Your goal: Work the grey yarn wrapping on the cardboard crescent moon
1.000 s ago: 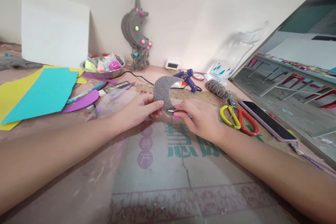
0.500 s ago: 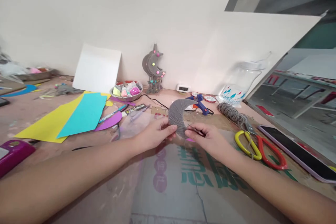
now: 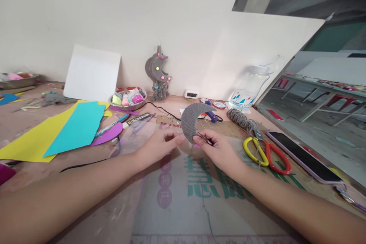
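A crescent moon (image 3: 190, 120) wrapped in grey yarn is held upright above the plastic-covered work surface. My right hand (image 3: 219, 148) pinches its lower edge between thumb and fingers. A thin dark metal tool (image 3: 207, 139), perhaps tweezers, also lies in that hand, mostly hidden by the fingers. My left hand (image 3: 161, 145) is just left of the crescent, its thumb and fingers drawn together near the edge. Whatever the left fingers hold, if anything, cannot be made out. Behind the crescent, a blue glue gun (image 3: 211, 116) is partly covered.
Scissors (image 3: 267, 156), a grey yarn bundle (image 3: 241, 120) and a phone (image 3: 304, 156) lie at right, near a clear jug (image 3: 247, 87). A decorated moon hanging (image 3: 157, 70) is against the wall. Left are coloured sheets (image 3: 77, 126) and a bowl (image 3: 128, 105) of clay packs.
My left thumb has come off the crescent's face and the hand now sits to its left. My right hand keeps the crescent. The whole view has shifted slightly to the right.
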`<state>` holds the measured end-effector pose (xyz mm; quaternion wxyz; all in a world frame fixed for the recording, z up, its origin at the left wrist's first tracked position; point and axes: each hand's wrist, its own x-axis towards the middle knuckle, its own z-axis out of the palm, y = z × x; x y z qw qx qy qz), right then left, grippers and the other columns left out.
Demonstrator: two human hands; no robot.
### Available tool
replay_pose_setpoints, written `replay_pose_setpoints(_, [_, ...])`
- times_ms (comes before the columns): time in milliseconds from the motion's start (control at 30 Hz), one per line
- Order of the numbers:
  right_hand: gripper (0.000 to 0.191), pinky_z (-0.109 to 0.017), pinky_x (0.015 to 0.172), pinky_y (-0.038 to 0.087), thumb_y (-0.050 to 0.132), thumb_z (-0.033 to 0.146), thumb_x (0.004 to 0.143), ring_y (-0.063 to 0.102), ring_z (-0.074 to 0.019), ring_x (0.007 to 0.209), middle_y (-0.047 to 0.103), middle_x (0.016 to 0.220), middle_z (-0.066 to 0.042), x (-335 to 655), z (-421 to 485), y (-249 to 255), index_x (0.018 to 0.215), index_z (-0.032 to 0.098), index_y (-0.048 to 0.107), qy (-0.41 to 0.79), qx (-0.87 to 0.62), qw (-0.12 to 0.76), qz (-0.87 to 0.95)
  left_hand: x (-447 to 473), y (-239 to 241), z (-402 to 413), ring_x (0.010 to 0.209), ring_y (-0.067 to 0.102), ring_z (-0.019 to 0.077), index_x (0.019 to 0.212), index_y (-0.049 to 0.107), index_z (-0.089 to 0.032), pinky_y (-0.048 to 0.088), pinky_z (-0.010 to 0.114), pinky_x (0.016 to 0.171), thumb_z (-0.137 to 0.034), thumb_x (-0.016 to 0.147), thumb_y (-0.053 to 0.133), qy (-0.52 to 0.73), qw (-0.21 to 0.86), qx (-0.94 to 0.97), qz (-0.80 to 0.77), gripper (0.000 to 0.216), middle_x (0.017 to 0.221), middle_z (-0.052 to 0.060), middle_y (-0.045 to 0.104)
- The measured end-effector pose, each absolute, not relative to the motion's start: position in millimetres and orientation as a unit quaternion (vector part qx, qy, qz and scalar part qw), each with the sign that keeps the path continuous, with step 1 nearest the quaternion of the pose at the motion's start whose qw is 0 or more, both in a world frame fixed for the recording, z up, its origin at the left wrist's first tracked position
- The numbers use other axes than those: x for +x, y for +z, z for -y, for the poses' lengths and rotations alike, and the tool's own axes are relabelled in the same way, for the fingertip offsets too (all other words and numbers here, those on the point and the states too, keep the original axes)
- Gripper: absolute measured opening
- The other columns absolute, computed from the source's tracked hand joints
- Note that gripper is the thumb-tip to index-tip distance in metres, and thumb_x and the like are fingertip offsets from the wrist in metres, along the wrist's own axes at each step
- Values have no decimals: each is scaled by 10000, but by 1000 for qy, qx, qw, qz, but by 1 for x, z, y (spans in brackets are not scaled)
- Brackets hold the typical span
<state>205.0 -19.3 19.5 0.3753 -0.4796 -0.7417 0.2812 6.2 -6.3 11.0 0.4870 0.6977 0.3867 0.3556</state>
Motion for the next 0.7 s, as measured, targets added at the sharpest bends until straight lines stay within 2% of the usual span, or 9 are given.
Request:
replay_pose_setpoints(133, [217, -212, 491, 334, 543, 349, 834, 430, -98, 534, 498, 575, 34, 202, 21, 17, 706, 179, 579, 243, -472, 364, 765, 7, 10, 5, 590, 389, 118, 678, 551, -162, 288, 248, 544, -464, 833, 529, 338, 444, 731, -394, 340, 616, -28, 439])
replay_pose_setpoints(300, [164, -210, 497, 336, 557, 302, 824, 436, -99, 538, 521, 595, 31, 201, 22, 16, 716, 182, 590, 222, -466, 356, 779, 9, 10, 6, 647, 462, 137, 725, 605, -156, 347, 253, 602, -343, 827, 525, 324, 443, 742, -386, 227, 674, -3, 543])
replay_pose_setpoints(467, [191, -213, 501, 344, 541, 312, 836, 434, -102, 541, 517, 591, 27, 202, 20, 17, 708, 180, 593, 228, -461, 371, 773, 10, 12, 7, 656, 472, 137, 722, 619, -166, 358, 253, 615, -301, 799, 538, 341, 450, 732, -382, 175, 690, -1, 562])
replay_pose_setpoints(600, [234, -215, 505, 345, 534, 359, 836, 427, -104, 550, 498, 596, 27, 203, 18, 18, 689, 179, 559, 254, -470, 390, 750, 7, 10, 3, 622, 467, 137, 663, 564, -175, 366, 256, 594, -265, 766, 531, 387, 541, 640, -384, 141, 633, -14, 514])
replay_pose_setpoints(700, [279, -219, 492, 327, 527, 402, 842, 403, -100, 533, 483, 591, 30, 205, 16, 19, 676, 179, 539, 274, -489, 407, 722, 4, 5, -5, 646, 482, 139, 608, 427, -197, 399, 267, 629, -266, 805, 398, 457, 546, 585, -388, 210, 654, -15, 469])
